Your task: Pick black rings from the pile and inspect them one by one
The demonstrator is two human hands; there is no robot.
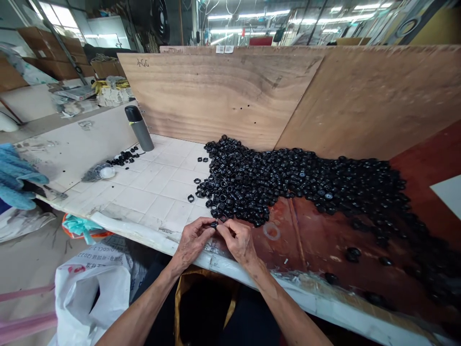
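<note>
My left hand and my right hand meet above the table's front edge. Pinched between the fingertips of both is a small black ring-shaped part, partly covered by the fingers. Just beyond my hands spreads a large heap of black ring-shaped parts, reaching far to the right along the wooden board. A few single rings lie loose to the left of the heap.
A grey flask stands at the back left, near small black pieces and a clear bag. A wooden board walls off the back. Below the edge, an open yellow-rimmed bag sits at my lap; a white sack is left.
</note>
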